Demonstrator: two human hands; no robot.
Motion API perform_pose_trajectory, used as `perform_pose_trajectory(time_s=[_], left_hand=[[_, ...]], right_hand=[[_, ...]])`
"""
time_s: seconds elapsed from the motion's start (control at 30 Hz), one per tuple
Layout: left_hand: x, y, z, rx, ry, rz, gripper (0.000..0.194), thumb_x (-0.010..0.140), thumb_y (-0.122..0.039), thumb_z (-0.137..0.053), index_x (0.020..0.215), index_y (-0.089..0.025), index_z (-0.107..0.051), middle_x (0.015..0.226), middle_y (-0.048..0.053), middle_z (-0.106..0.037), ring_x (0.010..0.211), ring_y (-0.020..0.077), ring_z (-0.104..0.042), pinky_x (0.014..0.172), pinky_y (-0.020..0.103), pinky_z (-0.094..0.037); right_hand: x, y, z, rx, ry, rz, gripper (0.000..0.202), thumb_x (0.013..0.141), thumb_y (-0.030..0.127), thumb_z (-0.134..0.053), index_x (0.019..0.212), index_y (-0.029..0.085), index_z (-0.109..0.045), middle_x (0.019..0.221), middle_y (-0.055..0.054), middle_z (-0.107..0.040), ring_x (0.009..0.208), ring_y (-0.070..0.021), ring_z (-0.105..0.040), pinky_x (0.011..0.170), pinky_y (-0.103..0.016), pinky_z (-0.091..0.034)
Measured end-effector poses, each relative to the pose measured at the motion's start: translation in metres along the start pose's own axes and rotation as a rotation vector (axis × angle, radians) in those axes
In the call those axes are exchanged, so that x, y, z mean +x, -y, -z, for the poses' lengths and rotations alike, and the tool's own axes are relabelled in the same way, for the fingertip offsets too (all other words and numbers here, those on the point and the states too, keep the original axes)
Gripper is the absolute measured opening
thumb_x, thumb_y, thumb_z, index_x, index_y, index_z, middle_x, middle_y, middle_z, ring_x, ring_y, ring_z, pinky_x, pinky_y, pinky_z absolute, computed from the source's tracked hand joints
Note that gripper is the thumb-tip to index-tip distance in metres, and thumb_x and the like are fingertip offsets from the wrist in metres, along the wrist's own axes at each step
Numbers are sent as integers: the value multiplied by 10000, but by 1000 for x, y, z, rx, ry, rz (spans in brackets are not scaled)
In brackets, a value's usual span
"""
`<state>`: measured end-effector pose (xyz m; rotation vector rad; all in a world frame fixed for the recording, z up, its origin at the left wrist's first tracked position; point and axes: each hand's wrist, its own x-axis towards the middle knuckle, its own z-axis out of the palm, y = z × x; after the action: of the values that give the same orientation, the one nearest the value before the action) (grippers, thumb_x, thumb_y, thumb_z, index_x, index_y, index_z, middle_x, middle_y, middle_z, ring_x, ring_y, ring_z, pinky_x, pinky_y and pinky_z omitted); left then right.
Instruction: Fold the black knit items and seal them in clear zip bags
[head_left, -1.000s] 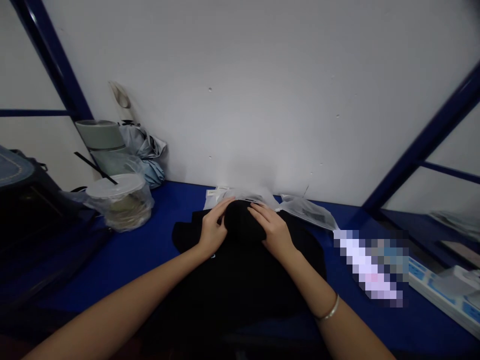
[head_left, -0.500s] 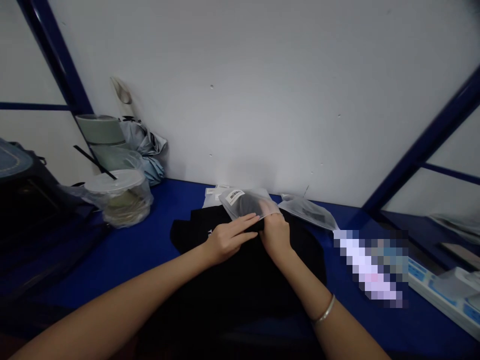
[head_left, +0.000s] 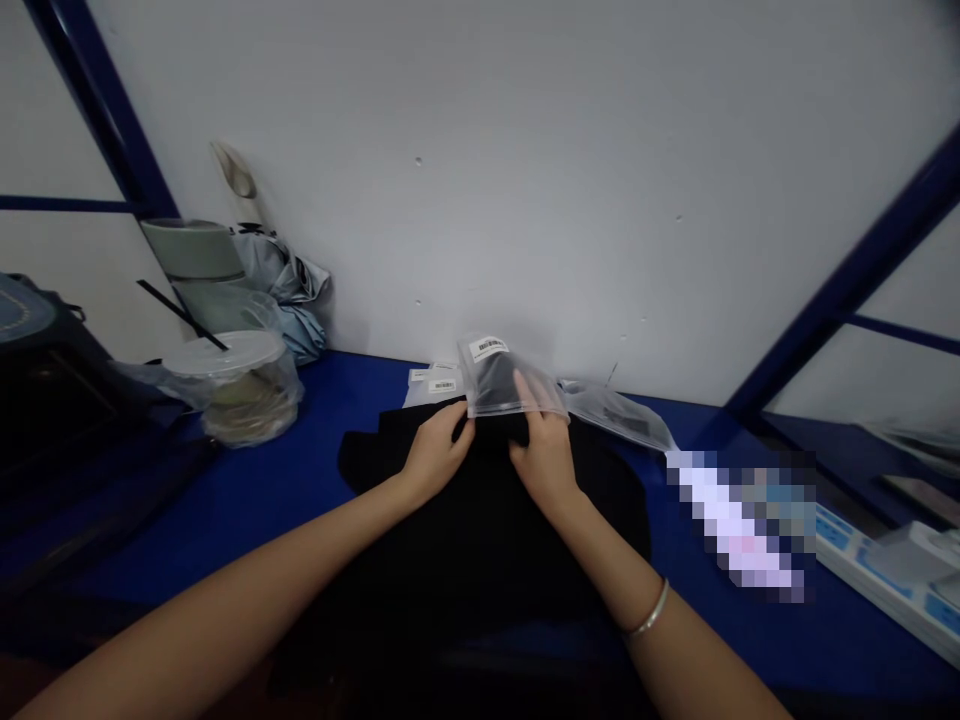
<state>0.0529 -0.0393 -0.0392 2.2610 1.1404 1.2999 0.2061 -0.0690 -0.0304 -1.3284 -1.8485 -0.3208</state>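
A frosted plastic bag [head_left: 541, 392] with a white barcode label stands partly raised over the dark clothing, its mouth toward me. Folded black cloth [head_left: 496, 376] shows through its clear side. My left hand [head_left: 437, 452] is closed on the left corner of the bag's mouth, thumb and fingers pinched. My right hand [head_left: 547, 460] reaches into the mouth at the right. Its outstretched fingers show through the plastic, against the cloth, and its thumb is apart, outside. A black garment [head_left: 600, 490] lies under both hands.
More labelled bags [head_left: 433, 388] lie behind the garment. Another frosted bag [head_left: 626, 418] is at the right, near a power strip [head_left: 889, 580]. A lidded cup [head_left: 251, 395] in plastic, a green container [head_left: 195, 255] and a dark bag [head_left: 60, 370] stand left on the blue table [head_left: 300, 520].
The bag has tipped up and its label end has risen. My left hand has moved from atop the cloth to the bag's left corner. My right fingers have straightened inside it.
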Motion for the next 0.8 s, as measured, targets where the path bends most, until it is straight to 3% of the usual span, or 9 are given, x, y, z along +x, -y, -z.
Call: perform_pose_trajectory(time_s=[0.13,0.3,0.47,0.6,0.7,0.8], left_hand=[[-2,-3,2,-30,-4,-17,281,865,-303,-336,803,-156,-566,708,13,-591,635,130,-544,561,206,-403],[-6,-5,4,38,-25,-129,316,872,-281,-322,695,-149,-548,564,-15,-542,498,88,-495,517,187,-368],[-13,-12,0,76,32,-420,345,859,-205,-347,578,-136,-535,461,-7,-529,406,78,-492,448,180,-342],[-19,-19,-4,41,82,-632,344,838,-167,-376,542,-133,-549,418,-1,-519,379,81,-490,425,183,-342],[-20,-21,-3,-40,70,-562,334,827,-172,-395,555,-134,-584,454,13,-577,412,90,-540,447,177,-381],[-14,-20,1,-213,-16,-194,348,838,-221,-382,582,-142,-603,586,32,-657,537,110,-612,544,186,-451]], right_hand=[[-1,1,2,-3,11,-18,789,605,-11,-437,1334,249,-282,1340,-64,-363,1266,-287,-277,1013,-511,-301],[-2,0,2,117,-100,-52,759,550,-33,-406,1246,270,-424,1256,-35,-472,1231,-266,-344,1001,-480,-333],[2,-1,1,285,-212,-50,662,619,-7,-428,1236,233,-441,1225,-47,-514,1161,-237,-438,985,-434,-363],[5,-1,1,181,-185,13,516,715,86,-478,1209,236,-478,1230,-75,-503,1131,-256,-452,953,-456,-376],[5,-4,2,46,-99,89,543,706,80,-496,1223,241,-466,1256,-94,-469,1161,-283,-413,957,-488,-355],[5,-8,3,52,-42,169,586,708,88,-511,1272,203,-401,1262,-121,-444,1181,-266,-395,966,-450,-369]])
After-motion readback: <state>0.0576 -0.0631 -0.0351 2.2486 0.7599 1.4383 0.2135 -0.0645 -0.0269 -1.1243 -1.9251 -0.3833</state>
